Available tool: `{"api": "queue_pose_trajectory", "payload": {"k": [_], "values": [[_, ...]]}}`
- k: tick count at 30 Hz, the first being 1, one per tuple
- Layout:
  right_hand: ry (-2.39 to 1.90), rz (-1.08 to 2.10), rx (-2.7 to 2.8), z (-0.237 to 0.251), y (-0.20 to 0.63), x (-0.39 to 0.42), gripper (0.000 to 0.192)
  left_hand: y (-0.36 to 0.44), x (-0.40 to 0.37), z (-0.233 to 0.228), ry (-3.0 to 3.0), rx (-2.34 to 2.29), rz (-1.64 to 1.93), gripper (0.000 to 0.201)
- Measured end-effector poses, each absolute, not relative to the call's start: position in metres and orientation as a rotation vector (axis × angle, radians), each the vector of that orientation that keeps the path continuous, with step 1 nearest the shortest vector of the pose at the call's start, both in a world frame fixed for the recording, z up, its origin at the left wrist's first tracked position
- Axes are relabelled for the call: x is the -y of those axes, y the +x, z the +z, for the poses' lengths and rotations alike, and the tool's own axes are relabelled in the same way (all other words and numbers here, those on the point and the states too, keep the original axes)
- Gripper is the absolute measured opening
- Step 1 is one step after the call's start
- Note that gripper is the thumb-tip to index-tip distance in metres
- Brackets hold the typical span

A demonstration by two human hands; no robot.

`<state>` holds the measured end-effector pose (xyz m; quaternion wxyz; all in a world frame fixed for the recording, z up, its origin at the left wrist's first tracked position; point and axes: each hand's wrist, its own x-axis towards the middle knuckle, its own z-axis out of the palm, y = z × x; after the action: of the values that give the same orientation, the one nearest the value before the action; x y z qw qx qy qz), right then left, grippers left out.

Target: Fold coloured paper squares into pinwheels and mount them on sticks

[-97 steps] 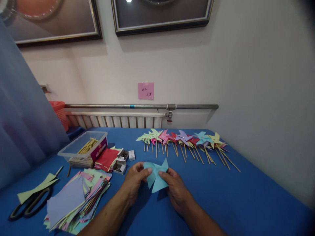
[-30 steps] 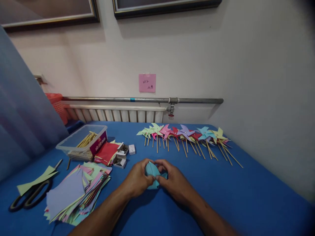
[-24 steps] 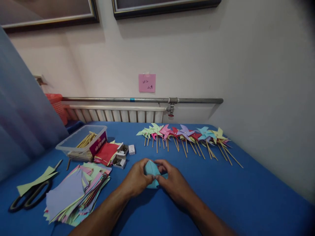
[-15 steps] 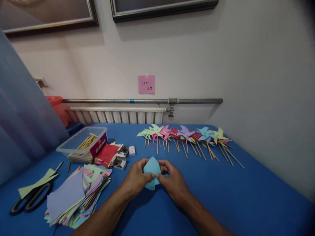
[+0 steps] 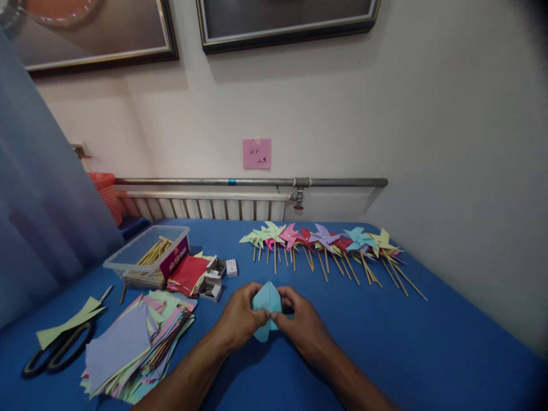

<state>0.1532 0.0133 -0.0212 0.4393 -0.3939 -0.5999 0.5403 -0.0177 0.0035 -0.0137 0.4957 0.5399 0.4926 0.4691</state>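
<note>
Landmark: the light-blue folded paper was held just above the blue table, near its middle front edge.

Scissors: lay far left of the paper, handles toward the viewer, a pale green paper strip across the blades.

Paper stack: a loose fan of coloured sheets sat left of the paper, well apart from it.

Plastic tub: stood behind the stack, left and back of the paper, with wooden sticks inside.

Red sheets: lay just beside the tub, with small open boxes between them and the paper.

Left hand: gripped the paper's left side, thumb and fingertips pinched on it.

Paper's heading: its long axis ran front to back, one point aimed away toward the wall, the other down toward the viewer.

Right hand: pinched the paper's right side, thumb meeting the left thumb at the middle fold.

Pinwheels: a row of finished ones lay behind and right of the paper, heads toward the wall, sticks slanting forward and right.

Way between: nothing lay between the hands and the pinwheel row.
</note>
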Motion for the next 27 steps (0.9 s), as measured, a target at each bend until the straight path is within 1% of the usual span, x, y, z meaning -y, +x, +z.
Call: {"api": "queue_pose_trajectory", "payload": {"k": [10, 16, 21, 24, 27], "values": [[-1.024, 1.38, 1.572, -0.028, 0.156, -0.015, 0.028, -0.025, -0.008, -0.008, 1.206, -1.168, 1.124, 0.032], [-1.019, 1.495, 1.517, -0.028, 0.156, -0.015, 0.021, -0.024, -0.007, -0.007, 1.31, -1.267, 1.204, 0.024], [-1.021, 1.527, 1.416, -0.035, 0.156, -0.021, 0.013, -0.025, -0.004, -0.01, 1.649, -1.289, 1.308, 0.009], [-1.033, 1.517, 1.369, -0.04, 0.156, -0.024, 0.011, -0.025, -0.001, -0.012, 1.908, -1.25, 1.387, 0.011], [-1.032, 1.504, 1.323, -0.043, 0.156, -0.026, 0.013, -0.025, 0.003, -0.012, 2.16, -1.285, 1.416, 0.015]]}}
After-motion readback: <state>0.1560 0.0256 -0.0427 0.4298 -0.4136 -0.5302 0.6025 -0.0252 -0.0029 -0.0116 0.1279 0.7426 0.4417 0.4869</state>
